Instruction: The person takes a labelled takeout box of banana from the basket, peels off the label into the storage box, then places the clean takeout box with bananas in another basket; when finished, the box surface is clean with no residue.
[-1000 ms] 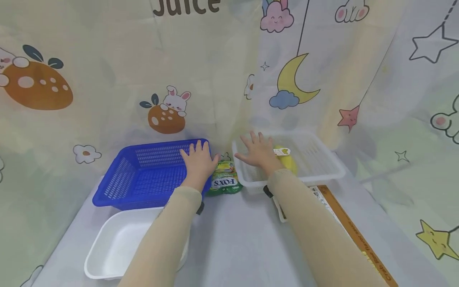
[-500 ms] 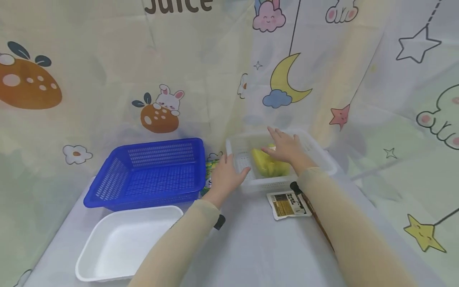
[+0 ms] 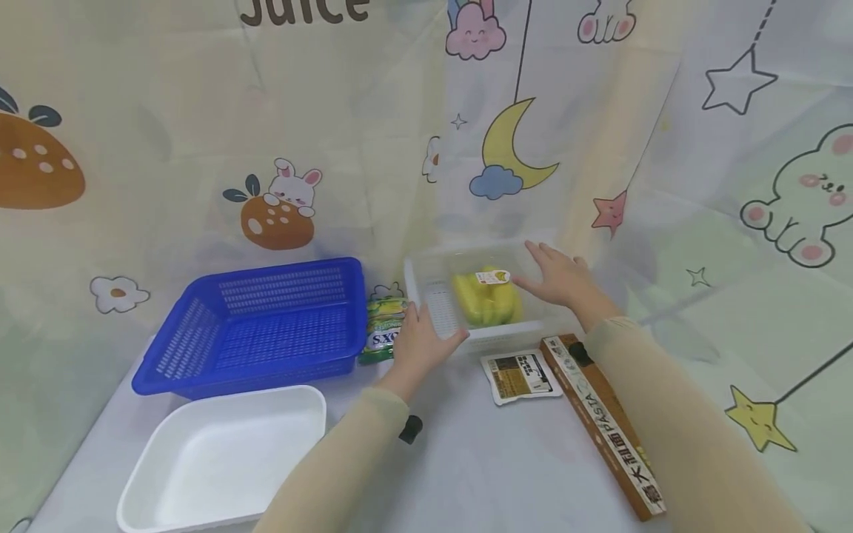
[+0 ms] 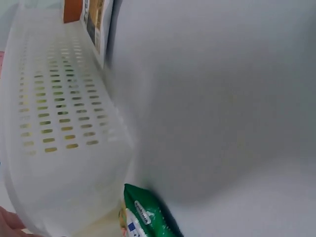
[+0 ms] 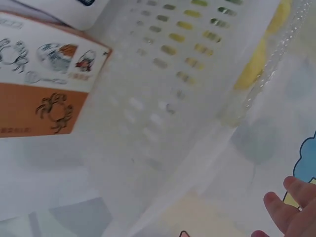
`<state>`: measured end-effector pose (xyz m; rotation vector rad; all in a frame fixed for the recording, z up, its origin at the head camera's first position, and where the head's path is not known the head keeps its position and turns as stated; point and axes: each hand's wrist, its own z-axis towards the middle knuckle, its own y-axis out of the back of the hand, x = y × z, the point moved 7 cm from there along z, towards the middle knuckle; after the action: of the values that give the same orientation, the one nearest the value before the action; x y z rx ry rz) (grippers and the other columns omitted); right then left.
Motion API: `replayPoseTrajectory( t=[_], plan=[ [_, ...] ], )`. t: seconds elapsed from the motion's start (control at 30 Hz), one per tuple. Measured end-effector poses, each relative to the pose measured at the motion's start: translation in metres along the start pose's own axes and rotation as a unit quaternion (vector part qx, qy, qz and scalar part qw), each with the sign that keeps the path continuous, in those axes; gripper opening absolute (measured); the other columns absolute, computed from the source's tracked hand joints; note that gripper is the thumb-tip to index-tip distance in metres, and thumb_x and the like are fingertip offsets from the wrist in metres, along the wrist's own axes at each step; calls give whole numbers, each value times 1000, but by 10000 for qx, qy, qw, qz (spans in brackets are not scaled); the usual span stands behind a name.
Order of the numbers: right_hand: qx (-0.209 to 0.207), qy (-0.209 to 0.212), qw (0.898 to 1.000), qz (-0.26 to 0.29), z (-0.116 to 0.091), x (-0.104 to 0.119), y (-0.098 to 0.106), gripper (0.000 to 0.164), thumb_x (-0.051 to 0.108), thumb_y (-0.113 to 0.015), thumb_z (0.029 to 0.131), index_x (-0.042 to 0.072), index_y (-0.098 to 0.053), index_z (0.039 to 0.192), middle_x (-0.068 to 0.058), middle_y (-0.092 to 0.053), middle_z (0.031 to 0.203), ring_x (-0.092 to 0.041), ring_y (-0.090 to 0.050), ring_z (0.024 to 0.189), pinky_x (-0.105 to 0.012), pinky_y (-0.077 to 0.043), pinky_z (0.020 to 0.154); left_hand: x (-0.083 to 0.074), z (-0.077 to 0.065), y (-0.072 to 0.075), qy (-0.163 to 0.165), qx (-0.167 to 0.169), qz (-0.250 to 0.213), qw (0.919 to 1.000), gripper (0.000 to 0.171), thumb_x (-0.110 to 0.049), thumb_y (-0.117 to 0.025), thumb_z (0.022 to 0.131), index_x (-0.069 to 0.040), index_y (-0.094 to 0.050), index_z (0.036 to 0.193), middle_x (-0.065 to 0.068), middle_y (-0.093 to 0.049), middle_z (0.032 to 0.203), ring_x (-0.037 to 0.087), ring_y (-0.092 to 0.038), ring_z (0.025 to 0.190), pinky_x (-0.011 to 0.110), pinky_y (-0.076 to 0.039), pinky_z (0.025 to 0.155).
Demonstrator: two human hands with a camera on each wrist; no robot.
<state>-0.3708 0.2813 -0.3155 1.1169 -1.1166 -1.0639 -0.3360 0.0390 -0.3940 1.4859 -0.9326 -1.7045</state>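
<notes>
A white slotted plastic basket [image 3: 436, 296] stands at the back of the table. Inside it lies a clear-wrapped yellow item [image 3: 489, 300], perhaps bananas, with a white label. My left hand [image 3: 421, 344] is at the basket's front left corner, fingers extended and thumb spread; whether it touches the rim I cannot tell. Over the basket's right side my right hand [image 3: 560, 281] reaches with fingers spread and nothing held. Just left of my left hand lies a green FOX'S bag [image 3: 383, 333]. In the right wrist view, fingertips [image 5: 279, 210] show apart from the basket wall [image 5: 148, 128].
To the left stand a blue slotted basket [image 3: 266, 333] and, nearer, a white tray [image 3: 226, 459]. In front of the white basket lie a flat packet [image 3: 522, 377] and a long pasta box [image 3: 606, 429], partly under my right forearm. A printed cloth [image 3: 373, 148] hangs behind.
My left hand has moved right, from the blue basket to the white one's left side. My right hand has moved right across the white basket, uncovering the yellow item. The head view has turned right.
</notes>
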Motion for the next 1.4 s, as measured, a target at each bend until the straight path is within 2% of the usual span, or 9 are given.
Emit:
replayPoseTrajectory(
  t=[0.17,0.3,0.4,0.5,0.63,0.87,1.13,1.27,1.4],
  plan=[
    [-101,234,9996,75,-5,0,-1,81,59,-45,85,13,-16,146,-22,-24,147,-41,-24,133,-70,-20,99,12,-2,-5,305,-176,-426,9985,107,-68,-57,71,2,-19,143,19,-9,152,36,-38,128,47,-42,97],
    [23,408,9990,161,-7,-3,-8,84,58,-50,83,17,-15,147,-24,-22,147,-44,-23,132,-72,-20,96,18,-2,-7,501,-274,-815,9950,110,-65,-60,71,3,-13,144,15,-2,153,37,-36,129,46,-39,100],
    [252,535,9967,564,-6,-6,-17,88,55,-57,80,19,-13,147,-26,-18,147,-47,-21,132,-71,-21,97,18,-2,-5,509,-346,-929,9938,109,-64,-61,71,2,-13,144,14,-2,153,37,-36,129,47,-40,99],
    [455,682,9909,1072,-4,-6,-29,91,47,-63,79,14,-13,147,-28,-18,147,-48,-19,132,-67,-20,101,17,-1,-4,485,-393,-1024,9928,108,-62,-62,71,2,-14,144,14,-3,153,39,-37,128,48,-41,97],
    [729,743,9835,1482,0,-7,-46,93,43,-64,79,10,-10,147,-25,-18,148,-46,-16,134,-61,-16,107,18,0,-5,479,-426,-1025,9927,108,-63,-62,71,2,-14,144,14,-3,154,40,-40,125,48,-44,94],
    [1265,497,9701,2012,-1,-11,-66,98,45,-64,80,10,-2,147,-25,-7,150,-50,-14,132,-65,-17,103,14,-1,-12,456,-288,-1056,9930,109,-63,-62,70,0,-14,144,14,-2,153,39,-44,121,46,-47,89],
    [1680,296,9630,2085,-1,-12,-76,102,49,-61,80,11,7,146,-27,-1,149,-53,-17,130,-68,-20,100,12,-3,-14,445,-295,-910,9944,109,-65,-60,70,0,-15,144,14,-2,153,37,-51,114,44,-51,82],
    [1848,217,9625,1974,1,-12,-78,102,51,-60,80,13,7,146,-27,-2,149,-54,-17,129,-68,-21,99,11,-3,-14,479,-220,-892,9946,109,-65,-60,70,0,-15,144,14,-1,153,38,-52,112,44,-50,84],
    [1801,231,9648,1902,5,-11,-79,102,52,-60,79,12,6,146,-28,-4,148,-54,-17,129,-69,-21,99,12,-2,-11,481,-238,-824,9952,107,-64,-61,71,0,-15,144,14,-2,153,38,-52,112,45,-49,86]
  ],
)
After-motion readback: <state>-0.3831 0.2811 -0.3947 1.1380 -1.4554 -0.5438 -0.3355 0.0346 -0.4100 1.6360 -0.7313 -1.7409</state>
